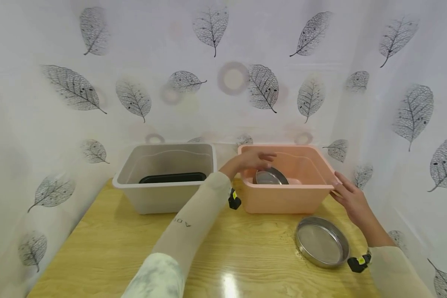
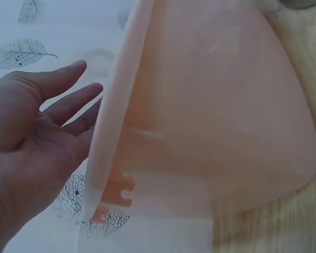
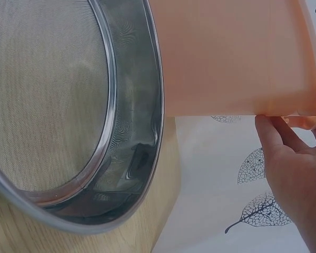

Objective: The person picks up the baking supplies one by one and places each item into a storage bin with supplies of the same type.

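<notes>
My left hand (image 1: pixel 254 159) reaches over the left end of a pink plastic tub (image 1: pixel 283 200), its fingers loosely extended. Just below those fingers, a round metal-rimmed sieve (image 1: pixel 271 176) sits inside the tub, partly hidden by the front wall. Seen from the left wrist, the hand (image 2: pixel 37 121) has its palm beside the tub's rim and nothing in its grasp. At the tub's other end my right hand (image 1: pixel 352 203) grips the rim, thumb against the outer wall (image 3: pixel 242 68). A larger round steel sieve (image 1: pixel 322 243) with fine mesh lies on the table before the tub.
A grey-white plastic tub (image 1: pixel 164 200) stands left of the pink one, with a black-rimmed item (image 1: pixel 173 178) inside. Both tubs rest on a wood-grain table (image 1: pixel 108 252). A leaf-printed curtain (image 1: pixel 164 37) hangs behind and along the sides.
</notes>
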`<action>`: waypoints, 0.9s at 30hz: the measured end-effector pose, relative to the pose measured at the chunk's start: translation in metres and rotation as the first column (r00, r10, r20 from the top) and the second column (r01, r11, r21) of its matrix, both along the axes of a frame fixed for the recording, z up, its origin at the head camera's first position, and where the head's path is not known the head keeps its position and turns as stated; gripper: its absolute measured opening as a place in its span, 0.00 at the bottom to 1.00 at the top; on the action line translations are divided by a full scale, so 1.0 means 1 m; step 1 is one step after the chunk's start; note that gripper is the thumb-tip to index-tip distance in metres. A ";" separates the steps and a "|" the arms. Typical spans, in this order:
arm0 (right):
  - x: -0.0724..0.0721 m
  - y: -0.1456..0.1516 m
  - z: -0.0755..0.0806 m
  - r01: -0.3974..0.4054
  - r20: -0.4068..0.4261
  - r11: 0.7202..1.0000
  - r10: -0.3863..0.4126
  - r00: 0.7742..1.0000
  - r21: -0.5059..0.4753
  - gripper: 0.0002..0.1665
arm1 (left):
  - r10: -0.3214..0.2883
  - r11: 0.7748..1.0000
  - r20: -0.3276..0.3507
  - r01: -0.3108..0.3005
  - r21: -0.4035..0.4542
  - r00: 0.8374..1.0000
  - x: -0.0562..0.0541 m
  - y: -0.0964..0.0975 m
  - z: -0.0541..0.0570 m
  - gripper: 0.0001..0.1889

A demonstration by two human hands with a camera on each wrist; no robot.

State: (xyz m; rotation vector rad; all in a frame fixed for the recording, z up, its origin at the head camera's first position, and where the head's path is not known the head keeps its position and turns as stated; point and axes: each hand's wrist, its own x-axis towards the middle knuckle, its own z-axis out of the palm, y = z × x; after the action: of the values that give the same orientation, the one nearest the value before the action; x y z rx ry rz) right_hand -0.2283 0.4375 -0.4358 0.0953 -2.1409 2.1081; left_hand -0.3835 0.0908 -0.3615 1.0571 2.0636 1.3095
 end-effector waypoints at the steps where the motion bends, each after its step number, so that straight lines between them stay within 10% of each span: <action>1: 0.000 0.000 0.000 0.000 0.000 1.000 0.000 1.000 0.008 0.40 | -0.013 1.000 0.009 0.013 0.017 1.000 0.002 0.000 0.001 0.28; 16: 0.001 0.000 0.002 0.001 0.013 0.998 -0.002 1.000 0.061 0.40 | -0.136 0.984 0.017 0.133 0.116 0.991 0.041 -0.004 -0.001 0.30; 27: 0.003 0.001 0.001 -0.014 0.006 0.999 0.014 1.000 0.033 0.39 | -0.077 0.976 0.039 0.068 0.209 0.996 0.074 -0.002 -0.016 0.25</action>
State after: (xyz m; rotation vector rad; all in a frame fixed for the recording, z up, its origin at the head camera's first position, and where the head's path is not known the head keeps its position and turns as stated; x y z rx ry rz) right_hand -0.2250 0.4383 -0.4348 0.1080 -2.1857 2.0836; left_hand -0.3090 0.0885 -0.3778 1.1666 1.8665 1.5227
